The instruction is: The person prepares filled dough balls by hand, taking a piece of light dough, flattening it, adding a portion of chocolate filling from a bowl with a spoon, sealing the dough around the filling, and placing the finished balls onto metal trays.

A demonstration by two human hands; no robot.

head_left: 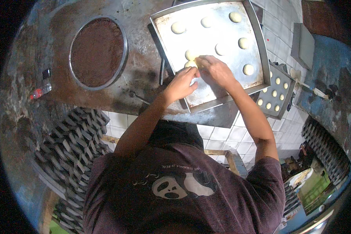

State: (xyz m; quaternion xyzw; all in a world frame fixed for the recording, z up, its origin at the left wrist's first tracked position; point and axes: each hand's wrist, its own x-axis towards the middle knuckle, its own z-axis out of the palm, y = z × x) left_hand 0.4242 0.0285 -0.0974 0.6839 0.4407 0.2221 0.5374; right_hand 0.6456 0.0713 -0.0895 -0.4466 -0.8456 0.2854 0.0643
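A large metal baking tray (222, 99) lies tilted on the table, with several pale, round dough balls such as one dough ball (234, 17) spaced across it. My left hand (181, 85) is over the tray's near left part, its fingers curled against a yellowish piece of dough (190, 64). From the right, my right hand (216, 71) meets the same piece with its fingertips pressed together. Just beyond the fingers, another dough ball (189, 54) rests on the tray. My fingers partly cover the held dough.
Left of the tray, a round pan (126, 54) holds a dark brown crumbly filling. A plastic bottle (41, 92) lies at the far left, and a thin dark tool (138, 97) near the front edge. Lower right, a second tray (279, 70) carries more dough balls. Dark slatted stacks (72, 140) stand nearby.
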